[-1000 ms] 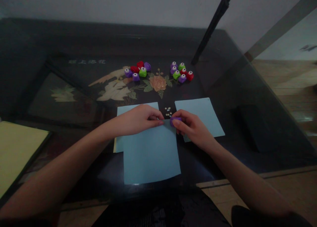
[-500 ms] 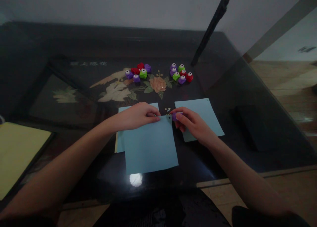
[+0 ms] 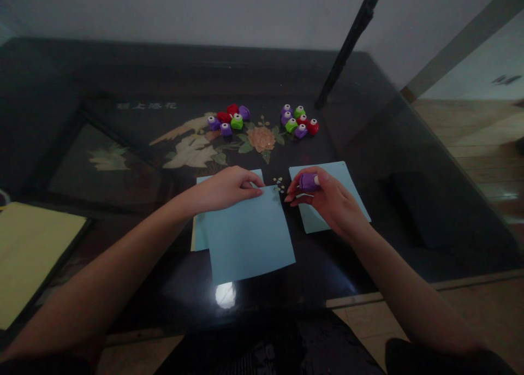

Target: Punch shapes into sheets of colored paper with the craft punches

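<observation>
My left hand (image 3: 231,188) pinches the top edge of a light blue paper sheet (image 3: 251,236), whose lower part reaches toward me over the dark table. Between the fingers of my right hand (image 3: 327,200) is a small purple craft punch (image 3: 309,182) with a white button, held apart from the sheet's upper right corner. Tiny cut-out paper bits (image 3: 279,185) lie by that corner. Under my left hand a stack of blue paper (image 3: 200,230) shows in part, with a yellowish edge. Another blue stack (image 3: 347,186) lies partly beneath my right hand.
Two groups of purple, red and green punches, a left group (image 3: 225,129) and a right group (image 3: 301,130), stand farther back. A dark stick-like post (image 3: 346,53) rises behind them. Yellow paper (image 3: 36,255) lies at left, a dark flat object (image 3: 423,208) at right.
My right hand has drawn the purple punch off the sheet's corner, to the right, and turned it. More paper bits show there. The sheet's near edge has shifted slightly away from me.
</observation>
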### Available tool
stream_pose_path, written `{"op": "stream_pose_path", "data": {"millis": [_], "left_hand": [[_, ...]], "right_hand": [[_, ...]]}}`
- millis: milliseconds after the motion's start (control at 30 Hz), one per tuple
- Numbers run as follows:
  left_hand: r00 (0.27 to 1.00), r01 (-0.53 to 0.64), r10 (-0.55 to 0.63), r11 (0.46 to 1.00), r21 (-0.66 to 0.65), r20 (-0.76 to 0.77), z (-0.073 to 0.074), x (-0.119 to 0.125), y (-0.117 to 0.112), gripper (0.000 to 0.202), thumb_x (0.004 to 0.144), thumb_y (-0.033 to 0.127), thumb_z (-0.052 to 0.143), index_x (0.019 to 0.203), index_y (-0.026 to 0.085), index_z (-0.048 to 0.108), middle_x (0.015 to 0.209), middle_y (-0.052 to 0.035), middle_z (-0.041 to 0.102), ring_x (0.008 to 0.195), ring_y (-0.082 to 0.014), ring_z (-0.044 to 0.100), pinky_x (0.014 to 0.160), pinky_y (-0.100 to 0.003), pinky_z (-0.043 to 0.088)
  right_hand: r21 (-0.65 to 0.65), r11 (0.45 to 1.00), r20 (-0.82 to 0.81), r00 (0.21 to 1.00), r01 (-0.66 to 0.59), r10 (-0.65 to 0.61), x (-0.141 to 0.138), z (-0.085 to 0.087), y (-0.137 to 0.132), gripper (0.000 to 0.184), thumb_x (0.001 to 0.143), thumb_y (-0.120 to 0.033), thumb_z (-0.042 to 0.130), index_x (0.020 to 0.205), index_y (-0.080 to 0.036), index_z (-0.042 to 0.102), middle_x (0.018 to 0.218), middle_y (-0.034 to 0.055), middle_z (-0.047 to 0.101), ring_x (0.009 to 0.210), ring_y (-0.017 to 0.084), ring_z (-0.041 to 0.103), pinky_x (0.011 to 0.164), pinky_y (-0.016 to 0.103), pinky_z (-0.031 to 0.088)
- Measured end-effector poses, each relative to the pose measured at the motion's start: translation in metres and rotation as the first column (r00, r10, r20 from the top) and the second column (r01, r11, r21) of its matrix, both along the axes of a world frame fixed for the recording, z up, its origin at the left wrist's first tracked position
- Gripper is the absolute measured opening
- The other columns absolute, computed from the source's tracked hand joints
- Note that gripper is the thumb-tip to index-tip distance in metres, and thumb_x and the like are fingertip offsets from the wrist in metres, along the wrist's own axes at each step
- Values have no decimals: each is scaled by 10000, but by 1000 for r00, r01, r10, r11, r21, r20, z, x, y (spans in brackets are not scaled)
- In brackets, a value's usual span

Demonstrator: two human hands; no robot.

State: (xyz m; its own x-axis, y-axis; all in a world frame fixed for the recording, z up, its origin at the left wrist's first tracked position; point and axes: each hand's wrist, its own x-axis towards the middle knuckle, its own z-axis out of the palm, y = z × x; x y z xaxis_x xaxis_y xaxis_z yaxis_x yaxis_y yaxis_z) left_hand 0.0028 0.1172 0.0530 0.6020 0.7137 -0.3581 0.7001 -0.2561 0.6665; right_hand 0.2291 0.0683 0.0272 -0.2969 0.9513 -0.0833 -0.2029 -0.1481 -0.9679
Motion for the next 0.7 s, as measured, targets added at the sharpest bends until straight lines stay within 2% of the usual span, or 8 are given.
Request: {"op": "stream_pose_path", "data": {"millis": [133, 200, 300, 533, 700], "left_hand": [[1000, -15, 15, 999, -31, 10, -4, 0, 1, 372, 878, 357, 516, 1134, 125, 655, 796, -46, 726, 672, -163, 629, 610, -244, 423], [1000, -21, 21, 999, -49, 11, -4, 0, 1, 378, 877, 351, 514, 1143, 119, 650, 803, -56, 729, 670, -168, 632, 598, -246, 423], [1000, -31, 30, 998, -46, -9, -2, 2, 0, 370, 879, 345, 513, 1134, 120, 658, 796, -55, 725, 670, -169, 633, 599, -246, 426], [999, -28, 28, 999, -15, -22, 0, 1, 1, 352, 882, 345, 517, 1114, 131, 672, 807, -42, 722, 711, -171, 644, 649, -247, 441], [999, -7, 7, 1000, -3, -34, 0, -2, 2, 331, 877, 348, 515, 1075, 138, 678, 834, -41, 724, 742, -170, 644, 673, -247, 440]], "right_hand": [[-53, 996, -174, 983, -72, 61, -13, 0, -7, 342, 886, -537, 507, 927, -210, 601, 883, 32, 611, 848, 187, 631, 846, 423, 519], [-83, 994, -198, 979, -70, 53, -18, -2, -10, 364, 869, -563, 513, 909, -211, 599, 890, 30, 597, 859, 189, 627, 899, 441, 495], [-69, 998, -171, 985, -6, -6, -23, -7, -9, 380, 855, -589, 505, 883, -220, 592, 889, 28, 585, 878, 189, 615, 944, 441, 465], [65, 989, -84, 988, 133, -128, -17, -10, -2, 361, 858, -590, 483, 889, -244, 580, 890, 29, 580, 910, 192, 589, 935, 424, 468], [-12, 998, -52, 996, 66, -67, -17, -7, -3, 383, 855, -608, 469, 902, -241, 567, 870, 27, 582, 880, 197, 596, 875, 439, 502]]}}
